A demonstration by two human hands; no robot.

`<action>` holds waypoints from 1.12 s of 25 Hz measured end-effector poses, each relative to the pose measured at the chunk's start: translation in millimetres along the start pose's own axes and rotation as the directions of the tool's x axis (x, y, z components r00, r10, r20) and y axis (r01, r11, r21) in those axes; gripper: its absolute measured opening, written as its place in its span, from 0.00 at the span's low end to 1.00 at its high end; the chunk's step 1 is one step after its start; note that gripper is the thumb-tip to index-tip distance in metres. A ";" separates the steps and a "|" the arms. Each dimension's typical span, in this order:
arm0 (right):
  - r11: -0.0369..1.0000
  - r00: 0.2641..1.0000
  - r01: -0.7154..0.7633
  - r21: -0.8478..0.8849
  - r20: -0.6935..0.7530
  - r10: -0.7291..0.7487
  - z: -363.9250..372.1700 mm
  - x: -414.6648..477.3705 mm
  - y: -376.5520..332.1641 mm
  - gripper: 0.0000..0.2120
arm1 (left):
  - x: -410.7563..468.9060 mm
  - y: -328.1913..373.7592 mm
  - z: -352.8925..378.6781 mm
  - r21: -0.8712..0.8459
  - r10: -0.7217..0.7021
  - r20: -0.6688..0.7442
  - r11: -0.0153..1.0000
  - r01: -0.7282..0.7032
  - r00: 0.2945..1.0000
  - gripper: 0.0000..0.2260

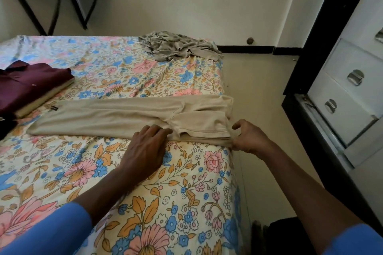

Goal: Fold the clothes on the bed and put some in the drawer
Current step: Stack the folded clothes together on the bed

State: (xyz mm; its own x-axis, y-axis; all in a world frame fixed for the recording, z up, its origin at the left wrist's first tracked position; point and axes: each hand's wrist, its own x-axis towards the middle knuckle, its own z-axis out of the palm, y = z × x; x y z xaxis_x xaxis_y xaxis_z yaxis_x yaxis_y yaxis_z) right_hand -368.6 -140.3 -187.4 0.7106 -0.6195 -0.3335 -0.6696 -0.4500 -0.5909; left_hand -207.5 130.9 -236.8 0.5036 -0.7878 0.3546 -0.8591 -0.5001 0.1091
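The bed [186,182] has open sheet in 2 stretches: the near part in front of the beige garment [116,118], and the middle band behind it. That garment lies flat across the bed, its right end at the mattress edge. A folded maroon stack [31,83] blocks the left side, just beside the garment's far corner, and a crumpled gray garment [178,46] fills the far right corner. Right of the bed a bare strip of floor [259,93] runs to the wall, hemmed by the drawer unit [348,97] — 3 handles jut out. A dark object [281,234] sits at the strip's near end.
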 end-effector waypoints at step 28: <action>0.958 0.952 0.046 0.285 -0.304 0.045 19.0 42.3 -60.3 0.26 | 104.3 21.6 -7.5 -0.556 -0.680 0.221 0.501 0.663 0.699 0.17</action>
State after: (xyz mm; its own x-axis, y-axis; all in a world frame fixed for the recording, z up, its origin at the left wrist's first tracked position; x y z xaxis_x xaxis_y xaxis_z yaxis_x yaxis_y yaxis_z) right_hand -294.0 -127.2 -179.8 0.5802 -0.8055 -0.1205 -0.5474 -0.2761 -0.7900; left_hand -174.3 40.6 -190.5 0.9566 -0.2898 -0.0311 -0.1473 -0.5728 0.8064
